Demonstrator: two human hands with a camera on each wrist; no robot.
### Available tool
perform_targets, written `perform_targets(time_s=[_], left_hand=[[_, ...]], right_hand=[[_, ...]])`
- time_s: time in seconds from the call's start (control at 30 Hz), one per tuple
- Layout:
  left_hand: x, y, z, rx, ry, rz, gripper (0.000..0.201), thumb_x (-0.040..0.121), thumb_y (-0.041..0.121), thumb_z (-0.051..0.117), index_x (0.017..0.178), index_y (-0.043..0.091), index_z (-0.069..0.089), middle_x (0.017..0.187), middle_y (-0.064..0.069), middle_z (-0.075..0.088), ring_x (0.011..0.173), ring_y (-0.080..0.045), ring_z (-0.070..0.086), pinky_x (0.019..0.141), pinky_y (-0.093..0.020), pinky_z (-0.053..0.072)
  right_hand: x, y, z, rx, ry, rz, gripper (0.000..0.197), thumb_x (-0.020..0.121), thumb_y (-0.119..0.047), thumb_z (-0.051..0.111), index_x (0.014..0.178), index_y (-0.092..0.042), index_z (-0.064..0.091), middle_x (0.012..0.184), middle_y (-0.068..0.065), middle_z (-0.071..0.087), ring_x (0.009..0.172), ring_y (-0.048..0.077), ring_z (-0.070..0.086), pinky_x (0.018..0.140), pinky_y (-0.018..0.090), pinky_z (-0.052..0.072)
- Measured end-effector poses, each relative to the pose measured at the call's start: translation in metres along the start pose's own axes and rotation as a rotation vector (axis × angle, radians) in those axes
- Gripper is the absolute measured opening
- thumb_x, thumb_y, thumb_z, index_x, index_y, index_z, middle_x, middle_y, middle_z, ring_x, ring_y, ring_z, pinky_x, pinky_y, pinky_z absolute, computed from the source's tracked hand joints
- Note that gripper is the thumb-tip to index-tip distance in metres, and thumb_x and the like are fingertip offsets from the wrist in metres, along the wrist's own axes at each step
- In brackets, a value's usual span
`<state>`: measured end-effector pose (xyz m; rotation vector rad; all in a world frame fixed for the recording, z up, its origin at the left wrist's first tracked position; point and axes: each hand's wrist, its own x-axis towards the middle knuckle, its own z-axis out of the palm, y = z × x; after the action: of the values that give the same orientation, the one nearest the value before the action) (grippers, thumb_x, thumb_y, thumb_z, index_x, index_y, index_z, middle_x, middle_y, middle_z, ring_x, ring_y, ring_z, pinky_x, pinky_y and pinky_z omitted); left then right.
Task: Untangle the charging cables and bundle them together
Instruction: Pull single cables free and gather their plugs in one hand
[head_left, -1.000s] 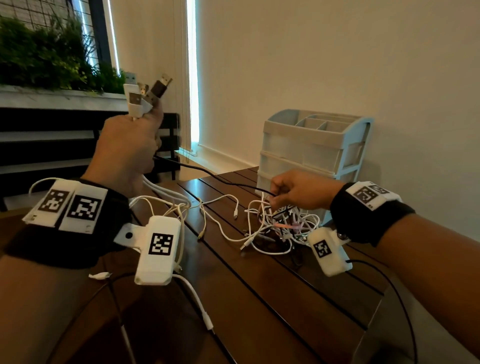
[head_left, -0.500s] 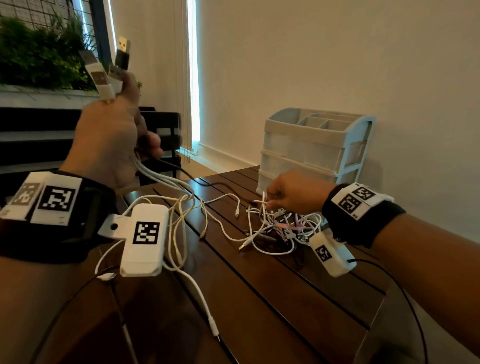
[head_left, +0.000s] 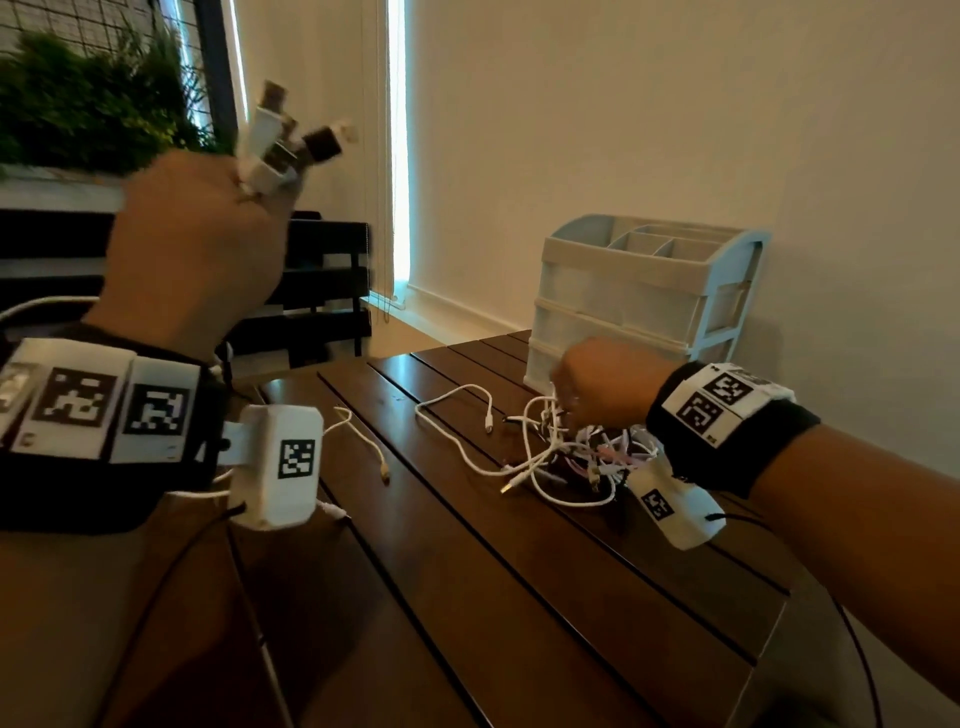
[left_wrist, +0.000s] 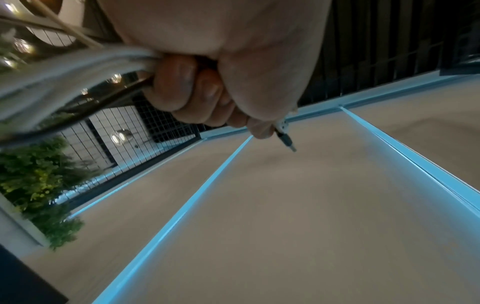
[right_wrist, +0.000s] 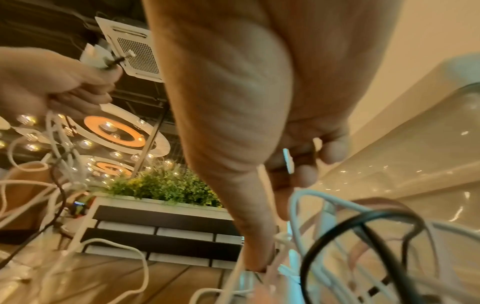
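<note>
Plugs (head_left: 283, 140) pointing up from clenched left hand (head_left: 197, 249), right hand (head_left: 597, 384) pinching tangled cables (head_left: 571, 457) on table (head_left: 519, 597)

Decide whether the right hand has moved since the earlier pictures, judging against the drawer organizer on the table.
No, hardly. The right hand stays low over the cable tangle, just in front of the drawer organizer, as before.

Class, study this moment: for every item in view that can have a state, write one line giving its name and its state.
Left hand: raised, grip closed round several cable ends.
Held cables: gathered in the fist, plugs sticking up above it.
Right hand: down at the tangle, fingers curled among the cables.
Cable tangle: still knotted, lying on the table.
Drawer organiser: upright, drawers closed.
</note>
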<state>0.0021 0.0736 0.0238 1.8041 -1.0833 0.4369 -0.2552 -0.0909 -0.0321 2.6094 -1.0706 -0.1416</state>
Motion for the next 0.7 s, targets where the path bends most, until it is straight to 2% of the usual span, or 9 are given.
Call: perform_targets(time_s=[0.03, 0.1, 0.2, 0.3, 0.37, 0.47, 0.57, 0.63, 0.7], left_hand=[[-0.001, 0.004, 0.007, -0.029, -0.039, 0.022, 0.043, 0.096, 0.053, 0.045, 0.078, 0.015, 0.054, 0.063, -0.002, 0.049, 0.058, -0.024, 0.049, 0.052, -0.032, 0.038], [-0.014, 0.009, 0.019, -0.017, -0.093, 0.076, 0.036, 0.098, 0.046, 0.046, 0.084, 0.015, 0.057, 0.063, 0.001, 0.045, 0.056, -0.014, 0.043, 0.049, -0.027, 0.027], [-0.019, 0.006, 0.034, -0.027, -0.163, 0.048, 0.037, 0.097, 0.045, 0.047, 0.079, 0.016, 0.058, 0.064, 0.0, 0.051, 0.057, -0.015, 0.047, 0.049, -0.026, 0.028], [-0.024, 0.007, 0.041, -0.016, -0.224, 0.048, 0.039, 0.097, 0.045, 0.046, 0.069, 0.02, 0.054, 0.065, -0.002, 0.054, 0.061, -0.018, 0.052, 0.049, -0.027, 0.029], [-0.027, 0.007, 0.047, -0.002, -0.259, 0.047, 0.039, 0.097, 0.045, 0.046, 0.067, 0.02, 0.052, 0.067, -0.002, 0.055, 0.063, -0.021, 0.053, 0.051, -0.028, 0.031], [-0.028, 0.007, 0.052, 0.017, -0.292, 0.014, 0.031, 0.095, 0.043, 0.048, 0.078, 0.019, 0.057, 0.069, 0.0, 0.053, 0.07, -0.026, 0.055, 0.059, -0.031, 0.037], [-0.028, 0.006, 0.055, 0.003, -0.285, 0.029, 0.029, 0.095, 0.043, 0.048, 0.082, 0.02, 0.059, 0.068, 0.001, 0.052, 0.065, -0.021, 0.053, 0.058, -0.031, 0.037], [-0.028, 0.005, 0.055, -0.004, -0.278, 0.035, 0.031, 0.095, 0.044, 0.049, 0.083, 0.018, 0.062, 0.067, 0.0, 0.053, 0.061, -0.017, 0.05, 0.053, -0.03, 0.034], [-0.028, 0.005, 0.054, -0.011, -0.275, 0.035, 0.033, 0.095, 0.044, 0.049, 0.087, 0.016, 0.064, 0.068, -0.001, 0.054, 0.061, -0.017, 0.05, 0.051, -0.028, 0.032]], right_hand=[[0.0, -0.009, -0.003, 0.078, 0.045, -0.056, 0.019, 0.084, -0.032, 0.069, 0.095, -0.016, 0.067, 0.086, -0.005, 0.059, 0.085, 0.014, 0.058, 0.075, 0.027, 0.049], [0.002, -0.026, -0.007, 0.204, 0.057, -0.16, 0.016, 0.087, -0.03, 0.066, 0.098, -0.017, 0.067, 0.091, -0.006, 0.061, 0.085, 0.011, 0.056, 0.072, 0.024, 0.045], [0.016, -0.045, -0.007, 0.271, -0.046, -0.221, 0.022, 0.094, -0.029, 0.057, 0.11, -0.017, 0.065, 0.102, -0.004, 0.064, 0.089, 0.01, 0.054, 0.077, 0.024, 0.042], [0.039, -0.057, 0.002, 0.194, -0.205, -0.174, 0.032, 0.095, -0.035, 0.055, 0.117, -0.014, 0.064, 0.108, 0.001, 0.065, 0.09, 0.013, 0.055, 0.073, 0.025, 0.041], [0.052, -0.062, 0.011, 0.147, -0.353, -0.122, 0.035, 0.093, -0.04, 0.057, 0.112, -0.012, 0.066, 0.103, 0.005, 0.068, 0.085, 0.018, 0.061, 0.067, 0.026, 0.049], [0.063, -0.063, 0.02, 0.181, -0.475, -0.065, 0.033, 0.088, -0.04, 0.065, 0.105, -0.012, 0.069, 0.082, 0.001, 0.069, 0.07, 0.017, 0.065, 0.062, 0.027, 0.054], [0.075, -0.057, 0.019, 0.163, -0.392, -0.032, 0.02, 0.091, -0.022, 0.06, 0.103, -0.009, 0.07, 0.092, 0.005, 0.073, 0.076, 0.021, 0.068, 0.061, 0.027, 0.055], [0.084, -0.054, 0.018, 0.137, -0.249, 0.016, 0.024, 0.088, -0.014, 0.061, 0.11, -0.007, 0.068, 0.105, 0.009, 0.072, 0.089, 0.025, 0.069, 0.071, 0.03, 0.055], [0.092, -0.053, 0.023, 0.085, -0.242, 0.019, 0.032, 0.087, -0.015, 0.064, 0.118, -0.007, 0.064, 0.113, 0.01, 0.067, 0.1, 0.028, 0.065, 0.08, 0.032, 0.054]])
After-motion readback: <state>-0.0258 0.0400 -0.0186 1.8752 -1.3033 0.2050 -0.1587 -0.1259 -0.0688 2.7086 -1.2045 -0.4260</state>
